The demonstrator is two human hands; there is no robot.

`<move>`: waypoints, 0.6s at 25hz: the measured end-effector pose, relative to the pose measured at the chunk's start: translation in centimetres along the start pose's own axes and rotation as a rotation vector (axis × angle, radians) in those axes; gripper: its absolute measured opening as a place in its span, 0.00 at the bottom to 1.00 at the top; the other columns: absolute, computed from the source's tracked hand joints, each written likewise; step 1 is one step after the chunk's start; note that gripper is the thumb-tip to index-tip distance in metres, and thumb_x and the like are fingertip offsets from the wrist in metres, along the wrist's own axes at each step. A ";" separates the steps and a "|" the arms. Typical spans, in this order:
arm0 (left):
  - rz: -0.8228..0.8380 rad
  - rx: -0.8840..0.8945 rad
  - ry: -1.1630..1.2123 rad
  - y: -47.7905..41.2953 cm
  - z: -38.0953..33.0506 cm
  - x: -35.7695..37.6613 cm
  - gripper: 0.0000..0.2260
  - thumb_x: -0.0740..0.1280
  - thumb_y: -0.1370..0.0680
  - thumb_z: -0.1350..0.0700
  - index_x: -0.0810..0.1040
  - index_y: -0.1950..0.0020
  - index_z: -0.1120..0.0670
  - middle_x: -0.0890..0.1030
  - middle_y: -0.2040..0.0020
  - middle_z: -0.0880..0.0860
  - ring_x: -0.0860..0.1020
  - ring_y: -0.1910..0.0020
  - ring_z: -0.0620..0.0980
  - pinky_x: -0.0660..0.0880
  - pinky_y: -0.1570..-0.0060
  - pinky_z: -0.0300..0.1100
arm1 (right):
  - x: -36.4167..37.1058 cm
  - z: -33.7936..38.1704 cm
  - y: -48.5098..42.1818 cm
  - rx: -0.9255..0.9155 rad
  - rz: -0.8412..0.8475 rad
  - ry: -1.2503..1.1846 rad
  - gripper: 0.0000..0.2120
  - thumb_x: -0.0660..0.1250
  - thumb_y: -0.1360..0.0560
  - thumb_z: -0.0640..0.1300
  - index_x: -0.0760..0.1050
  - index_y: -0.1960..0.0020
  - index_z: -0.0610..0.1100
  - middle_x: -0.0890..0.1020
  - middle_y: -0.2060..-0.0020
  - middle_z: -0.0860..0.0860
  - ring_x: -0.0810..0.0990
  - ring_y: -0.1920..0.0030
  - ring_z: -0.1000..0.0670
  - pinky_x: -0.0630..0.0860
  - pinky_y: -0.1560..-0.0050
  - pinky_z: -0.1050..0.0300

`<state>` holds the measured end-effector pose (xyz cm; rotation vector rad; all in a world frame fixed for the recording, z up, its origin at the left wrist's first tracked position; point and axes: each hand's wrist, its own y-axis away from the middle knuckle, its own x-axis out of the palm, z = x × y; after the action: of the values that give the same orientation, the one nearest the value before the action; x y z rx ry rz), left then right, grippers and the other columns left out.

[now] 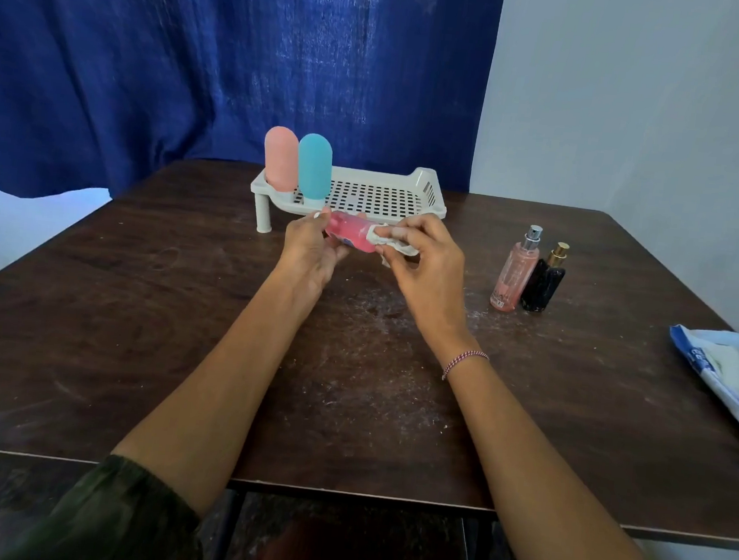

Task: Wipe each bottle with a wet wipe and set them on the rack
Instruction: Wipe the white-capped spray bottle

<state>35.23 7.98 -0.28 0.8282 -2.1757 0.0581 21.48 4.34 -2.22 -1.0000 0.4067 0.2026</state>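
The table [128, 324] carries a white rack [413, 180] at its far side, with a pink tube [281, 158] and a teal tube [314, 166] standing cap-down at the rack's left end. Just in front of the rack, the left hand [307, 246] curls round one end of a red bottle [347, 232], held sideways in the air. The right hand [428, 263] pinches a wipe [389, 241] against the other end.

A wet bottle held only by its end could slip and drop onto the table. Set carelessly on the rack, it could topple the two tubes. A pink spray [514, 275] and a black spray [544, 287] wait at the right, tall and narrow, easy to knock over with a reach.
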 end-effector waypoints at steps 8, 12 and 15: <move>-0.057 0.023 0.017 -0.1 -0.5 -0.1 0.18 0.60 0.19 0.59 0.62 0.29 0.56 0.74 0.41 0.59 0.82 0.49 0.55 0.78 0.48 0.57 | 0.1 0.0 0.1 -0.052 0.117 -0.009 0.13 0.72 0.31 0.36 0.80 0.46 0.39 0.78 0.53 0.46 0.72 0.49 0.57 0.67 0.47 0.79; -0.056 0.044 -0.022 -0.3 -0.4 0.0 0.19 0.61 0.20 0.62 0.63 0.29 0.56 0.72 0.35 0.59 0.80 0.44 0.56 0.74 0.42 0.61 | -0.3 -0.3 -0.2 0.054 0.050 -0.010 0.12 0.72 0.30 0.37 0.80 0.47 0.39 0.78 0.52 0.47 0.74 0.44 0.53 0.74 0.44 0.65; -0.054 0.079 -0.091 -0.1 -0.1 0.0 0.23 0.61 0.20 0.62 0.60 0.26 0.55 0.72 0.34 0.58 0.81 0.48 0.55 0.74 0.42 0.61 | -0.3 -0.2 -0.3 0.075 0.028 -0.022 0.12 0.72 0.30 0.37 0.80 0.47 0.38 0.78 0.50 0.46 0.74 0.40 0.50 0.75 0.43 0.61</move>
<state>35.38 7.91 -0.27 0.9509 -2.2467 0.0808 21.27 4.05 -1.93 -0.9179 0.4059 0.2223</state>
